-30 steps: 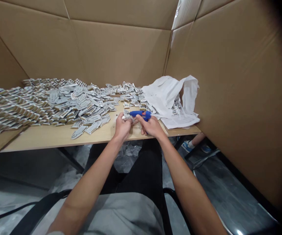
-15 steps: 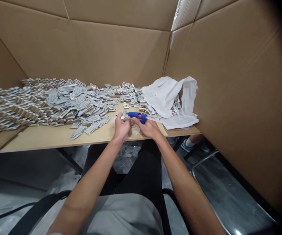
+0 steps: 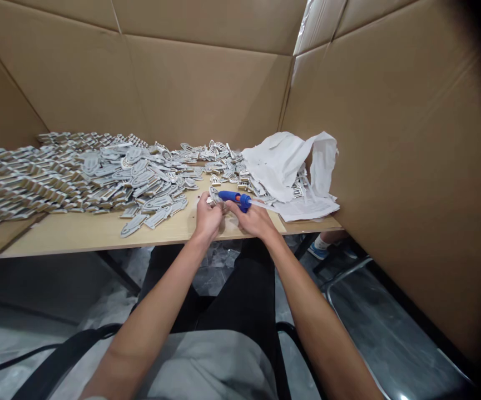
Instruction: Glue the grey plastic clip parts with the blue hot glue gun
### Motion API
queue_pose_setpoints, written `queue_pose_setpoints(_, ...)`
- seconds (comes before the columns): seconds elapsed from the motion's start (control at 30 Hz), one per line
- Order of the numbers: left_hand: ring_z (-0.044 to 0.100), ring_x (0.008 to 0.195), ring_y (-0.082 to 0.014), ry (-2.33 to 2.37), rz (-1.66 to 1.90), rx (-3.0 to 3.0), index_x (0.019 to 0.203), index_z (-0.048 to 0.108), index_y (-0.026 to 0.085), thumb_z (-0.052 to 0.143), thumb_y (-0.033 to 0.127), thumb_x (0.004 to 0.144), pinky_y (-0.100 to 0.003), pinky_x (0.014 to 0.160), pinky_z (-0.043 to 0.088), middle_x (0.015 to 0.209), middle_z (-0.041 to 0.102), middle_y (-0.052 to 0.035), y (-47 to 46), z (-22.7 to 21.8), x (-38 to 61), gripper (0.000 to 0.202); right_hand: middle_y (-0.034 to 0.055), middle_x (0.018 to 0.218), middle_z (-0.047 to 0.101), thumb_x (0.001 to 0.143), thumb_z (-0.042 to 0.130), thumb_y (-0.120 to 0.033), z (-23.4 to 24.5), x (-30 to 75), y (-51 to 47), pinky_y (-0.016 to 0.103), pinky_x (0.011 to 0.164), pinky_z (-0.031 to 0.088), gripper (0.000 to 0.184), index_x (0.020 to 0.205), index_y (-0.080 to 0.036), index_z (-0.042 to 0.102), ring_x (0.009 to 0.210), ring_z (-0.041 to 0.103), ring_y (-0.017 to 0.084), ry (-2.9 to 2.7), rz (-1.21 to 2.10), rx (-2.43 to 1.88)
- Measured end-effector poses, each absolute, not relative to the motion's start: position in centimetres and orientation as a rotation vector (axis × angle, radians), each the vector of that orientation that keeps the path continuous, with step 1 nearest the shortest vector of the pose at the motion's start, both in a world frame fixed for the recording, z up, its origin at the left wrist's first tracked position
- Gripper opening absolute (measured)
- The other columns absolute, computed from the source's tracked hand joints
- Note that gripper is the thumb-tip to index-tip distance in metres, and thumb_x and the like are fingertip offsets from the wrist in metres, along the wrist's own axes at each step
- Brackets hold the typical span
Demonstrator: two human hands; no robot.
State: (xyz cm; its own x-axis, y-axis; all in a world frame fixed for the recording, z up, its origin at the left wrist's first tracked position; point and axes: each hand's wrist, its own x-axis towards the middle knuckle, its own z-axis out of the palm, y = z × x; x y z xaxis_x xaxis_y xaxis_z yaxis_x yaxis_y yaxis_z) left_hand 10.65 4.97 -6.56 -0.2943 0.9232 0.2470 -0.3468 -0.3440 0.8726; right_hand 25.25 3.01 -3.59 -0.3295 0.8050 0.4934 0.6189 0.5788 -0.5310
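Blue glue gun point(image 3: 232, 198), gripped in the right hand point(image 3: 253, 220) at frame centre, met a small grey piece point(image 3: 214, 199) pinched in the left hand point(image 3: 207, 216) above the wooden table point(image 3: 98, 230); gluing seemed underway, calling next for a steady, sparing squeeze.

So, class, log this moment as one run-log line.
left hand: holds small grey piece | right hand: holds blue glue gun | table: heap of grey pieces
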Motion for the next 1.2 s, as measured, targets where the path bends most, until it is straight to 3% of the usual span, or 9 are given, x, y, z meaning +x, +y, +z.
queue_pose_setpoints(0.17,0.066,0.069,-0.0139,0.929,1.812,1.024,0.093,0.057,0.021,0.077,0.016,0.070,-0.023,0.065,0.054,0.078,0.068,0.0012,4.9,-6.6,10.4,0.030,0.0071,0.088,0.078,0.104,0.053,-0.059,-4.3,24.5,3.2,0.032,0.083,0.051,0.044,0.096,-0.023,0.076,0.090,0.073,0.026,-2.029,0.195,-1.167)
queue_pose_setpoints(0.37,0.072,0.082,-0.0174,0.999,1.831,0.875,0.101,0.049,0.023,0.076,0.006,0.072,-0.030,0.078,0.060,0.089,0.071,-0.0011,4.6,-6.1,11.1,0.042,0.0073,0.077,0.075,0.101,0.055,-0.062,-4.6,24.3,3.5,0.031,0.074,0.051,0.046,0.087,-0.022,0.072,0.082,0.074,0.027,-1.845,0.205,-1.177)
queue_pose_setpoints(0.47,0.072,0.076,-0.0174,1.008,1.802,0.846,0.098,0.043,0.024,0.077,0.012,0.078,-0.032,0.077,0.059,0.086,0.071,-0.0006,4.4,-5.9,11.1,0.041,0.0030,0.063,0.069,0.099,0.052,-0.070,-4.2,25.2,3.4,0.031,0.070,0.054,0.053,0.080,-0.023,0.069,0.067,0.071,0.023,-1.799,0.426,-1.178)
queue_pose_setpoints(0.57,0.069,0.070,-0.0170,1.113,1.817,1.044,0.091,0.051,0.022,0.075,0.023,0.083,-0.027,0.069,0.054,0.079,0.070,-0.0015,3.8,-5.7,9.8,0.026,0.0023,0.071,0.073,0.096,0.049,-0.077,-4.1,26.1,3.5,0.029,0.054,0.052,0.058,0.082,-0.022,0.066,0.047,0.062,0.016,-1.723,0.687,-1.123)
queue_pose_setpoints(0.7,0.063,0.069,-0.0162,1.285,1.909,1.259,0.076,0.063,0.018,0.079,0.032,0.079,-0.024,0.063,0.045,0.075,0.067,-0.0020,2.9,-5.5,6.9,0.021,0.0034,0.075,0.071,0.088,0.055,-0.083,-4.4,26.6,4.0,0.025,0.042,0.047,0.062,0.082,-0.022,0.061,0.050,0.064,0.015,-1.520,0.892,-0.981)
queue_pose_setpoints(0.83,0.057,0.065,-0.0148,1.343,1.894,1.280,0.075,0.063,0.019,0.072,0.029,0.082,-0.024,0.061,0.043,0.069,0.061,0.0004,3.0,-5.6,5.7,0.015,0.0027,0.072,0.066,0.083,0.062,-0.084,-4.6,26.1,3.9,0.023,0.041,0.048,0.062,0.080,-0.021,0.060,0.058,0.068,0.017,-1.538,1.073,-0.873)
queue_pose_setpoints(1.0,0.056,0.053,-0.0139,1.207,1.698,1.268,0.089,0.058,0.022,0.063,0.027,0.084,-0.024,0.051,0.040,0.069,0.061,0.0022,3.3,-5.8,6.4,0.010,0.0019,0.064,0.063,0.085,0.062,-0.082,-4.5,25.5,3.3,0.023,0.041,0.048,0.062,0.074,-0.021,0.060,0.053,0.065,0.015,-1.639,1.202,-0.832)
queue_pose_setpoints(1.2,0.053,0.052,-0.0112,1.125,1.608,1.353,0.085,0.055,0.022,0.064,0.027,0.082,-0.022,0.049,0.041,0.072,0.057,0.0035,2.9,-5.7,6.3,0.011,0.0012,0.058,0.063,0.087,0.061,-0.081,-4.6,25.3,3.5,0.023,0.043,0.048,0.063,0.070,-0.021,0.058,0.046,0.061,0.013,-1.682,1.226,-0.817)
